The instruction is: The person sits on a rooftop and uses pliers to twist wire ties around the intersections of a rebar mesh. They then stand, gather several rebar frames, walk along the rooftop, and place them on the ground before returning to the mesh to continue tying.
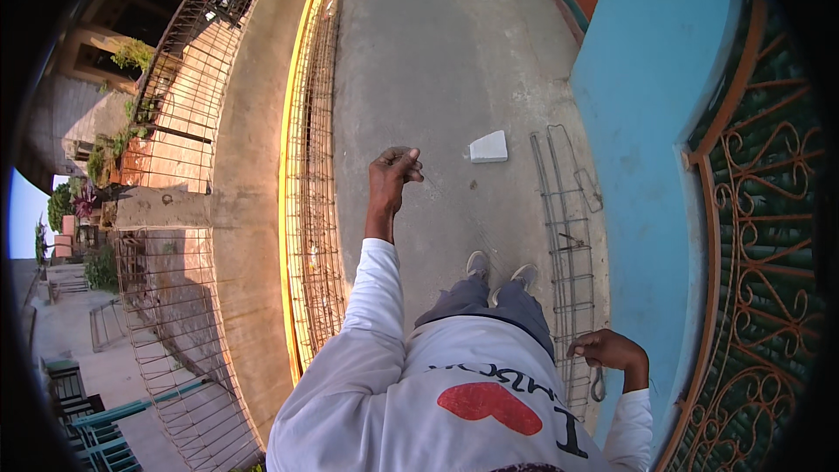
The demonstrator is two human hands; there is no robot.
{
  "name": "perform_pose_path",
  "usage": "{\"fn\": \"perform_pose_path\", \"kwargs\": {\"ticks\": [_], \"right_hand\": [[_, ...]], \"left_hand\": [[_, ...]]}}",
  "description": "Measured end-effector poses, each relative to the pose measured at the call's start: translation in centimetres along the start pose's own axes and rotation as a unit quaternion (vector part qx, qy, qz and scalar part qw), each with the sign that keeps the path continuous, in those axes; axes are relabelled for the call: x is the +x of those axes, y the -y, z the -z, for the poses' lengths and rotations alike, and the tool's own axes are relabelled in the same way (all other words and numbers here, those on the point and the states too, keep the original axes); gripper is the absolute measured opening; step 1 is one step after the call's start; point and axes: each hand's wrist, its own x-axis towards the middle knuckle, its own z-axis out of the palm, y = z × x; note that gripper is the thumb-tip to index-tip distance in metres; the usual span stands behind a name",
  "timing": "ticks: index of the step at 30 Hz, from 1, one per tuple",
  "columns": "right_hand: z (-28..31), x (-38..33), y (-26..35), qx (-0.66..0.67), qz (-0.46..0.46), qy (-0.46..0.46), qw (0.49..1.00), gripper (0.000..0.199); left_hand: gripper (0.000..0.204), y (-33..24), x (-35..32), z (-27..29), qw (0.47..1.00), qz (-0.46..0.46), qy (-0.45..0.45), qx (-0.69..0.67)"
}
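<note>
My left hand is raised in front of me over the grey pavement, its fingers curled in and the thumb pressed against them. Whatever it may hold is too small to make out. Low at my right side, my right hand is bent at the wrist with its fingers curled. A grey metal loop shows just below it; I cannot tell whether the hand holds it. Beside my feet on the right lies a narrow frame of steel bars. A pale block rests on the ground ahead.
Long bundled steel-bar cages and a yellow strip run along the left, by a concrete ledge. Mesh fencing stands beyond. On the right are a blue wall and an ornate brown metal gate.
</note>
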Motion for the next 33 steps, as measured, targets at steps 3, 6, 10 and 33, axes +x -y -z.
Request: {"fn": "perform_pose_path", "kwargs": {"ticks": [3, 6, 10, 33], "right_hand": [[0.6, 0.0, -2.7, 0.109, -0.009, 0.087, 0.99, 0.021], [0.3, 0.7, -5.8, 0.321, 0.233, 0.058, 0.916, 0.025], [-0.3, 2.0, -3.5, 0.467, 0.275, -0.057, 0.838, 0.028], [0.8, 6.2, 2.4, 0.088, 0.18, -0.4, 0.894, 0.02]], "left_hand": [[0.032, 0.8, 0.5, -0.7, 0.997, -0.001, -0.04, -0.07], [0.033, 1.4, 1.0, -0.7, 0.985, 0.01, -0.078, -0.156], [0.032, 3.5, 2.2, 0.3, 0.964, 0.024, -0.086, -0.251], [0.055, 2.4, 3.5, 1.6, 0.975, 0.126, -0.054, -0.175]]}}
